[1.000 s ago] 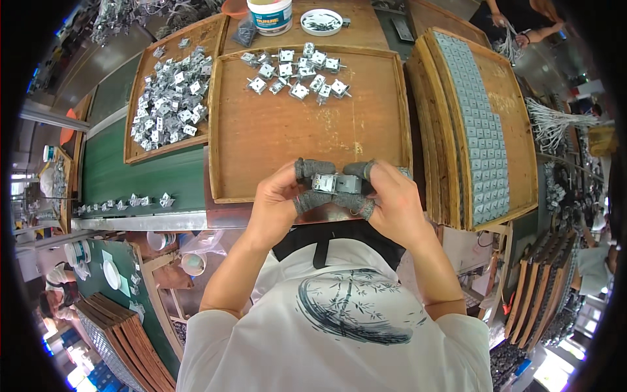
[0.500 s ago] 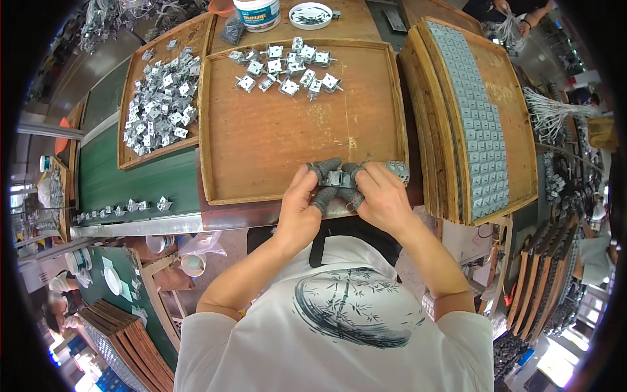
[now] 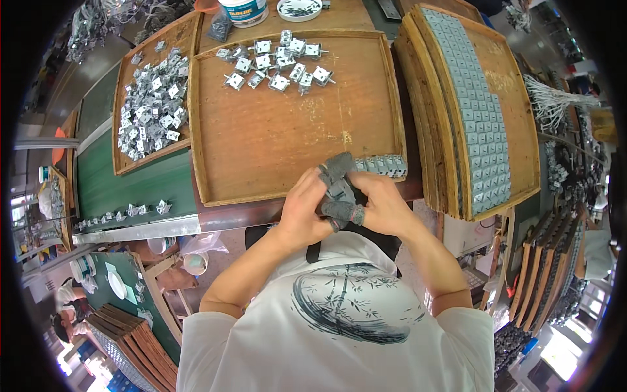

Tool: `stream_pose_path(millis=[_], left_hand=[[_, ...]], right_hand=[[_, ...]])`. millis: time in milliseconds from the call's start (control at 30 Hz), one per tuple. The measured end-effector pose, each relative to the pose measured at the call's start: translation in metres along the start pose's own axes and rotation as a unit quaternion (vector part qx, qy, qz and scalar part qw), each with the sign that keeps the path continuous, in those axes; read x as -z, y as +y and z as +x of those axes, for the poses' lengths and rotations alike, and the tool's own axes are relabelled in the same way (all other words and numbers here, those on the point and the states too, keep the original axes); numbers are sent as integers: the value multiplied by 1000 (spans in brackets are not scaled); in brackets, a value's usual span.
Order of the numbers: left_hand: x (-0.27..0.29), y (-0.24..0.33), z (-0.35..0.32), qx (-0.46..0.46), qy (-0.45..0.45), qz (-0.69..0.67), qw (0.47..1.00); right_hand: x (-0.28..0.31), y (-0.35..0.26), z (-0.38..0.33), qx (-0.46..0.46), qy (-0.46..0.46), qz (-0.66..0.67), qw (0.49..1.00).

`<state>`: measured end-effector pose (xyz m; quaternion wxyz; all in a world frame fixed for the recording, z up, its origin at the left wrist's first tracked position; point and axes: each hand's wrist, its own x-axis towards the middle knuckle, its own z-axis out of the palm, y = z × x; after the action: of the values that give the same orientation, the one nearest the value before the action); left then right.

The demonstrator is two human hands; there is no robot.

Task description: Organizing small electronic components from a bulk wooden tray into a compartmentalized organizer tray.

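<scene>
Above the near edge of a shallow wooden tray point(image 3: 261, 196), my left hand point(image 3: 304, 206) and my right hand point(image 3: 385, 204) come together around a small boxy metal mechanism point(image 3: 341, 191). Grey cloth finger covers wrap my thumbs and fingertips, hiding much of the part. Both hands are closed, pinching it from either side. Beside my right hand, in the tray's near right corner, similar metal mechanisms point(image 3: 385, 164) stand in a tight row. Several loose mechanisms point(image 3: 281, 62) with white faces and thin shafts are scattered at the tray's far side.
A second tray point(image 3: 116, 153) on the left holds a heap of mechanisms point(image 3: 153, 104). Stacked wooden trays point(image 3: 434, 130) rise on the right, the top one lined with parts. A white tub point(image 3: 245, 12) and dish point(image 3: 299, 9) sit at the back. Small parts point(image 3: 130, 210) line the green surface.
My fingers have drawn closer together over the mechanism, and it has turned from level to tilted. More of the row in the near right corner shows. The view has shifted slightly.
</scene>
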<state>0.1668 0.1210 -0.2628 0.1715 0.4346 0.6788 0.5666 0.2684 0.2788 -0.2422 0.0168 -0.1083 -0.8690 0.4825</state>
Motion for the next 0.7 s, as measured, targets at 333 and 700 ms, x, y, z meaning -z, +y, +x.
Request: stream_pose_path(millis=[333,700], left_hand=[[4,-26,14,-75,-79,157,982],[36,-131,-23,231,-156,13,960]], right_hand=[[65,-4,-7,-12,72,-125,989],[293,141,8,-292,396,87,866]])
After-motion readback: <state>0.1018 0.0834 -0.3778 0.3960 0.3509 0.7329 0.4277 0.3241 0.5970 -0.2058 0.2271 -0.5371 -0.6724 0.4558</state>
